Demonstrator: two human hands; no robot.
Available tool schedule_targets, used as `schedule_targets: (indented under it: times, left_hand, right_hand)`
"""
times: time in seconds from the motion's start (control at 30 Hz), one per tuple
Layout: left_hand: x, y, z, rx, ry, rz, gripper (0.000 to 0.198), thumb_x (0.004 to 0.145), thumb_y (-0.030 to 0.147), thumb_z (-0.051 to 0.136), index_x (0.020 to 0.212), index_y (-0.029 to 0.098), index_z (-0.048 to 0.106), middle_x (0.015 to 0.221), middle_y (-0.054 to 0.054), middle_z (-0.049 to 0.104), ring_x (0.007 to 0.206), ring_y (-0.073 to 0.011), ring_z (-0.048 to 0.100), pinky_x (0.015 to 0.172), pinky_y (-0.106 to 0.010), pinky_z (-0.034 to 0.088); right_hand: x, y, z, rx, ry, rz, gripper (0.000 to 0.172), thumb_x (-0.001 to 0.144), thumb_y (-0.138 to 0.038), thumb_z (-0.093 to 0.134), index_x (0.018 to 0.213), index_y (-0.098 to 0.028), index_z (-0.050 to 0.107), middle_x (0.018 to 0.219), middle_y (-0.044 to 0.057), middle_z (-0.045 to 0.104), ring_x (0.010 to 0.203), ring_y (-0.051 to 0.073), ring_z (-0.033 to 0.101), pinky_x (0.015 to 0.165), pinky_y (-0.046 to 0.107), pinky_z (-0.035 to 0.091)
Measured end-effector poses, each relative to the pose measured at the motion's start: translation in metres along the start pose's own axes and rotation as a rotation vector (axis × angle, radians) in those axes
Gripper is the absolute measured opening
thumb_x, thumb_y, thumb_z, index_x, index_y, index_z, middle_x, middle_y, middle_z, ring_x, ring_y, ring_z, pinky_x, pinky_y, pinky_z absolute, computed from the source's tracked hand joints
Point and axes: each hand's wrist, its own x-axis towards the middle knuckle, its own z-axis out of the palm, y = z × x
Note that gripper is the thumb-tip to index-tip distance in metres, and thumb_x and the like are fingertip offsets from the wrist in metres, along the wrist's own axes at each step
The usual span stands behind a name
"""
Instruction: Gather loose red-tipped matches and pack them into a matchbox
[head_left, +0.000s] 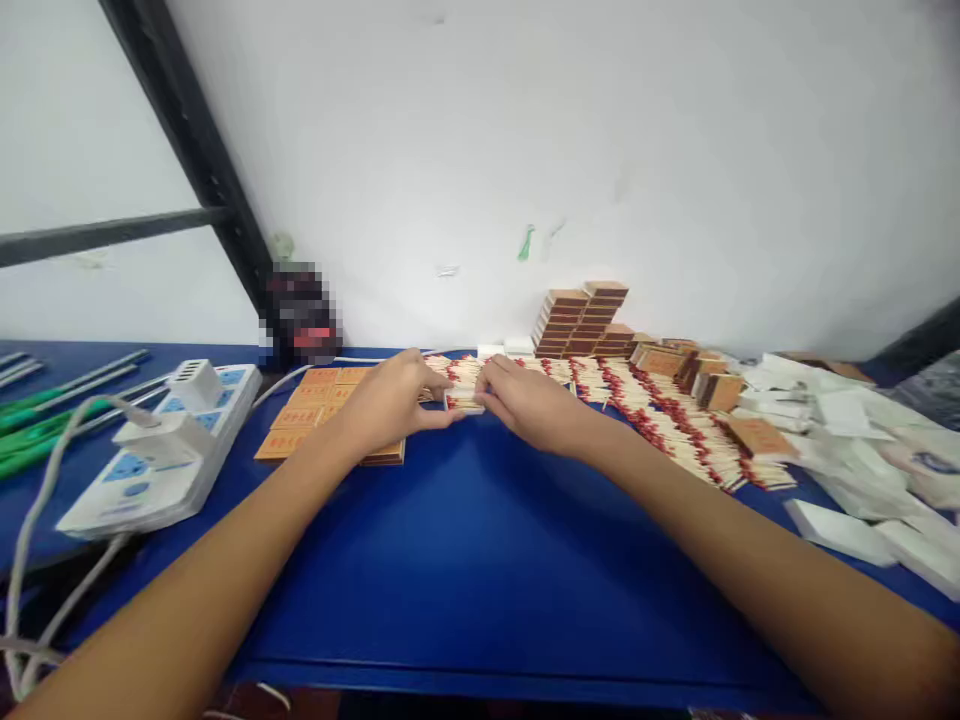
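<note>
Overall, a blue table [480,560] bears rows of red-tipped matches [660,430]; toward its far edge, the left hand [391,398] clamps a match-filled white tray [465,404] at left, and the right hand [529,405], fingers together, meets its right end.

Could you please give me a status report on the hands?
Left hand gripping white tray; right hand at its other end; matches inside; loose matches behind.

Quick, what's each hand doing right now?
Left hand: fingers closed on a small white rectangular card tray with red-tipped wooden matches.
Right hand: fingers curled at the tray's other end; can't tell if gripping.
</note>
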Motion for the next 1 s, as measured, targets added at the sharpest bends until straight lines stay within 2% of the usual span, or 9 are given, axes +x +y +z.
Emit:
schedule_targets:
  times: [0.13,0.3,0.57,0.77,0.87,1.0]
  left_hand:
    - [-0.002,-0.002,0.004,-0.021,0.016,-0.003,0.034,0.083,0.047,0.085,0.101,0.018,0.084,0.083,-0.008,0.068,0.081,-0.0229,0.061,0.075,-0.033,0.044]
    - [-0.002,-0.005,0.003,-0.044,0.05,0.035,0.029,0.084,0.047,0.084,0.09,0.019,0.083,0.08,-0.007,0.069,0.078,-0.0215,0.061,0.072,-0.031,0.042]
    - [-0.001,-0.006,0.0,-0.053,0.039,0.023,0.029,0.084,0.049,0.083,0.09,0.02,0.084,0.077,-0.006,0.069,0.078,-0.0215,0.061,0.071,-0.03,0.042]
    - [-0.001,-0.011,-0.003,-0.045,0.056,-0.045,0.031,0.085,0.049,0.081,0.097,0.021,0.086,0.082,-0.008,0.07,0.078,-0.0219,0.063,0.072,-0.031,0.044]
    - [-0.002,-0.011,-0.003,-0.037,0.047,-0.054,0.031,0.085,0.049,0.082,0.097,0.021,0.086,0.083,-0.008,0.071,0.076,-0.0213,0.063,0.072,-0.031,0.044]
    - [-0.002,-0.01,0.0,-0.042,0.038,-0.013,0.035,0.085,0.052,0.081,0.103,0.022,0.086,0.08,-0.007,0.07,0.078,-0.0221,0.063,0.073,-0.031,0.045]
  right_hand:
    - [0.004,0.004,0.009,0.078,0.041,-0.023,0.006,0.106,-0.019,0.053,0.104,-0.017,0.058,0.11,0.009,0.063,0.091,0.021,0.061,0.077,0.031,0.043]
    - [0.005,0.013,0.013,0.224,0.107,-0.083,0.005,0.103,-0.018,0.057,0.098,-0.019,0.058,0.101,0.006,0.062,0.09,0.02,0.059,0.08,0.031,0.042]
    - [0.01,0.016,0.025,0.337,0.21,-0.103,0.007,0.101,-0.021,0.061,0.094,-0.019,0.061,0.092,0.004,0.063,0.083,0.018,0.056,0.074,0.03,0.039]
    - [0.01,0.017,0.021,0.429,0.304,0.015,0.01,0.099,-0.025,0.064,0.091,-0.019,0.065,0.087,0.003,0.067,0.076,0.017,0.057,0.071,0.029,0.04]
    - [0.01,0.018,0.022,0.44,0.285,0.037,0.015,0.098,-0.028,0.064,0.086,-0.019,0.064,0.084,0.003,0.067,0.074,0.017,0.056,0.07,0.03,0.04]
    - [0.01,0.018,0.029,0.489,0.273,0.017,0.011,0.099,-0.028,0.062,0.091,-0.02,0.062,0.084,0.002,0.067,0.073,0.016,0.057,0.069,0.029,0.04]
